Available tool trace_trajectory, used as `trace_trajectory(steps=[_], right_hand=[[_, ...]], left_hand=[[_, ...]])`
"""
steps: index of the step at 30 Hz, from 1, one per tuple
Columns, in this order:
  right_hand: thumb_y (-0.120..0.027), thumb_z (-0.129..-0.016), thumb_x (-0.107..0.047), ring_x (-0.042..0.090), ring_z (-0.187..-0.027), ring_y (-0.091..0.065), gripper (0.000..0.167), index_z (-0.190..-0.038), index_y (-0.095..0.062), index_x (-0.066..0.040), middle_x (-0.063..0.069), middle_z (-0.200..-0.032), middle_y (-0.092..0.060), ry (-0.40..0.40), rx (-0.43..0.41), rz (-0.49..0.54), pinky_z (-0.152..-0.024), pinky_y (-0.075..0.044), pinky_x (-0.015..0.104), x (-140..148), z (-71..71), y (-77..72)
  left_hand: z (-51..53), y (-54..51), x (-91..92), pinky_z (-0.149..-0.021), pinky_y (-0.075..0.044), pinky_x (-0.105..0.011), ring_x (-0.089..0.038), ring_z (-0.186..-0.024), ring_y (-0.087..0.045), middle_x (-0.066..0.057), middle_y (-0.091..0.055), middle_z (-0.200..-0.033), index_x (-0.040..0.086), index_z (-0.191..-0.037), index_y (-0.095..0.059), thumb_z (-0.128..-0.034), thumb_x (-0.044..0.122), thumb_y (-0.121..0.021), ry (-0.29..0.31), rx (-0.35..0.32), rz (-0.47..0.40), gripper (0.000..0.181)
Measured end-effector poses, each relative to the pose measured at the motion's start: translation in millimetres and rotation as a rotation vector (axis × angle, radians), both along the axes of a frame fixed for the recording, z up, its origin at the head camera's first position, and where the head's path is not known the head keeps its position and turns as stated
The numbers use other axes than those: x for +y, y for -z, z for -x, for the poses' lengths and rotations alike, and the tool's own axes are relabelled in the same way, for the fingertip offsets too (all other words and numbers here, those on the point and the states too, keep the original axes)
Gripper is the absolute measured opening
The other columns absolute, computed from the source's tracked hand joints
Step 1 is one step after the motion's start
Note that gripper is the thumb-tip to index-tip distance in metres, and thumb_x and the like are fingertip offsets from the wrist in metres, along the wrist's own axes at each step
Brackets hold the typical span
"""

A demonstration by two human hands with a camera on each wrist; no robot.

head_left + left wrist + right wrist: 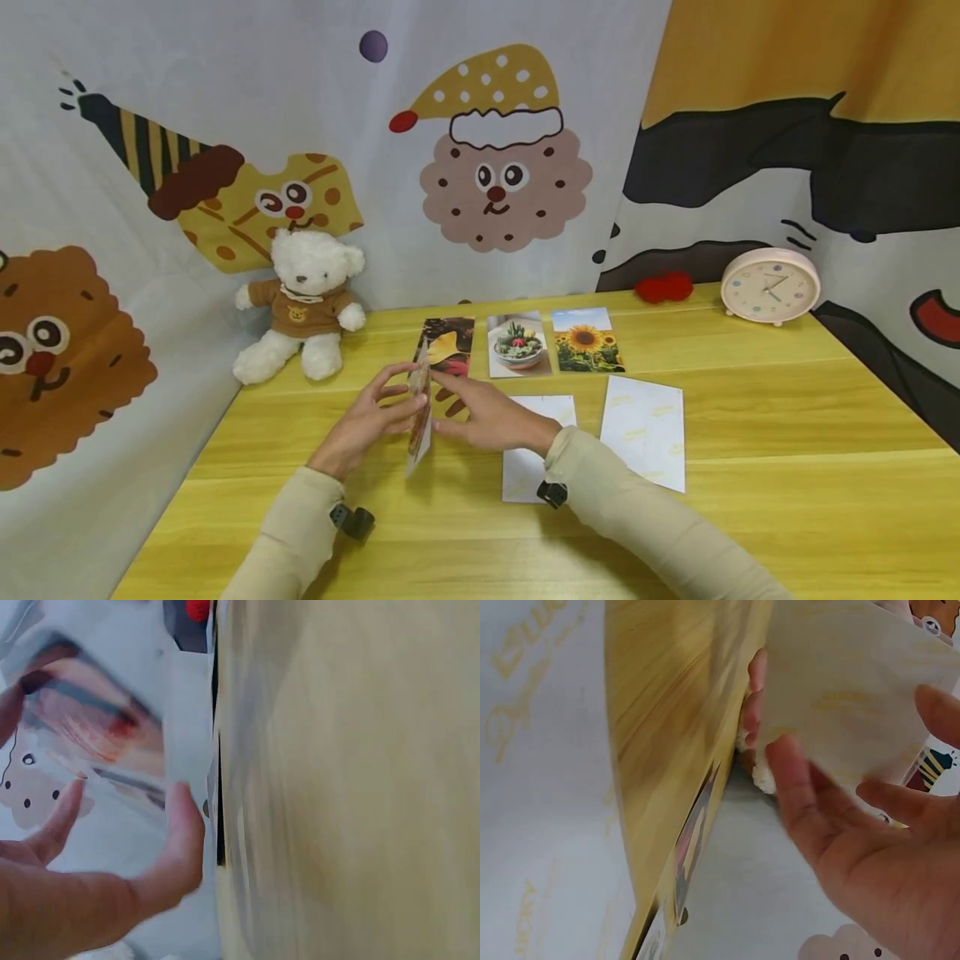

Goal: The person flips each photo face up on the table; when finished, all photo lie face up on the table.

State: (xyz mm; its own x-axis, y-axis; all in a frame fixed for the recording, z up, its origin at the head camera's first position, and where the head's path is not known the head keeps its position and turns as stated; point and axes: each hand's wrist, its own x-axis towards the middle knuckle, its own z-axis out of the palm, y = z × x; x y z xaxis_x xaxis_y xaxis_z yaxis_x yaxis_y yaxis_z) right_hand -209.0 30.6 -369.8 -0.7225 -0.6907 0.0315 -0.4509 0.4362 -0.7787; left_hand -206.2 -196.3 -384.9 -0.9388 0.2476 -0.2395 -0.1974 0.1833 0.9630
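I have a card (840,682) up in the air between my two hands, over the table (810,492). It stands on its side, so from above I see it as a thin strip. Its picture side faces my left hand (367,425), and its white back with faint yellow writing faces my right hand (498,417). The picture is too blurry to make out. On each hand, my thumb and fingers are apart from each other, right by the card. I can't tell if either hand pinches it or only touches it. Behind the card, a row of three lies picture side up: a leaf card (459,342), partly hidden by the card and my hands, then a cactus card (519,343), then a sunflower card (588,337). Closer to me, two cards lie white side up. My right arm covers some of the near white card (525,479), and the far white card (641,429) is just right of it. A white teddy bear (303,304) in a brown top sits at the back left. At the back right are a red thing (664,287) and a round pink clock (770,286).
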Motion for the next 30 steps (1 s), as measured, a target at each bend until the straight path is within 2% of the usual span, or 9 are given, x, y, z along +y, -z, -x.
trace_trajectory(steps=[5, 10, 14, 17, 22, 26, 30], right_hand=[[-0.058, -0.1, -0.02, 0.025, -0.121, -0.065, 0.075, -0.161, -0.017, -0.006, 0.012, -0.144, -0.057, -0.007, -0.005, 0.02, -0.093, -0.057, 0.027, 2.0, -1.4, 1.4], [-0.058, -0.098, -0.01, 0.026, -0.117, -0.067, 0.081, -0.16, -0.008, 0.001, 0.014, -0.14, -0.06, 0.009, -0.003, 0.048, -0.091, -0.058, 0.025, 4.2, -3.2, 3.1], [-0.058, -0.091, 0.0, 0.027, -0.117, -0.067, 0.09, -0.16, -0.001, 0.003, 0.015, -0.141, -0.06, 0.026, -0.002, 0.044, -0.088, -0.059, 0.024, 4.5, -4.1, 3.9], [-0.058, -0.087, 0.006, 0.028, -0.121, -0.065, 0.093, -0.16, -0.001, 0.001, 0.016, -0.144, -0.057, 0.03, -0.001, 0.026, -0.091, -0.058, 0.025, 4.8, -3.8, 4.7], [-0.055, -0.087, 0.005, 0.025, -0.126, -0.062, 0.093, -0.162, -0.001, -0.009, 0.012, -0.149, -0.054, 0.032, -0.016, -0.03, -0.098, -0.055, 0.032, 8.0, -2.4, 5.7], [-0.053, -0.091, 0.0, 0.026, -0.125, -0.062, 0.088, -0.163, -0.004, -0.01, 0.013, -0.148, -0.055, 0.025, -0.031, -0.035, -0.103, -0.053, 0.04, 9.3, -0.4, 7.9], [-0.051, -0.093, -0.004, 0.026, -0.12, -0.063, 0.082, -0.162, -0.007, -0.006, 0.015, -0.144, -0.057, 0.026, -0.037, -0.042, -0.105, -0.052, 0.044, 9.1, 0.6, 10.7]], left_hand=[[0.9, -0.2, 4.7, -0.093, -0.055, -0.04, -0.038, -0.135, -0.049, -0.018, -0.033, -0.152, 0.025, -0.145, -0.048, -0.0903, 0.033, -0.076, -0.057, 0.014, 0.114, 0.061], [3.3, 0.1, 8.1, -0.081, -0.054, -0.034, -0.035, -0.124, -0.054, -0.02, -0.036, -0.15, 0.018, -0.145, -0.048, -0.0909, 0.03, -0.075, -0.072, 0.061, 0.209, 0.062], [4.8, 0.2, 9.0, -0.077, -0.051, -0.03, -0.033, -0.116, -0.055, -0.022, -0.037, -0.15, 0.015, -0.142, -0.05, -0.0905, 0.028, -0.076, -0.094, 0.1, 0.304, 0.059], [5.3, 0.5, 9.1, -0.077, -0.052, -0.031, -0.035, -0.114, -0.056, -0.024, -0.038, -0.15, 0.013, -0.14, -0.053, -0.0888, 0.025, -0.077, -0.11, 0.142, 0.366, 0.058], [6.5, 1.5, 5.4, -0.08, -0.054, -0.033, -0.038, -0.116, -0.056, -0.025, -0.04, -0.149, 0.01, -0.138, -0.054, -0.0871, 0.021, -0.078, -0.117, 0.188, 0.423, 0.057], [7.4, 2.6, -1.5, -0.085, -0.055, -0.035, -0.041, -0.125, -0.054, -0.022, -0.04, -0.151, 0.013, -0.14, -0.054, -0.0915, 0.022, -0.073, -0.108, 0.172, 0.423, 0.053], [6.6, 1.6, -6.8, -0.096, -0.054, -0.044, -0.046, -0.135, -0.048, -0.023, -0.037, -0.155, 0.014, -0.142, -0.052, -0.0979, 0.024, -0.065, -0.096, 0.152, 0.414, 0.047]])
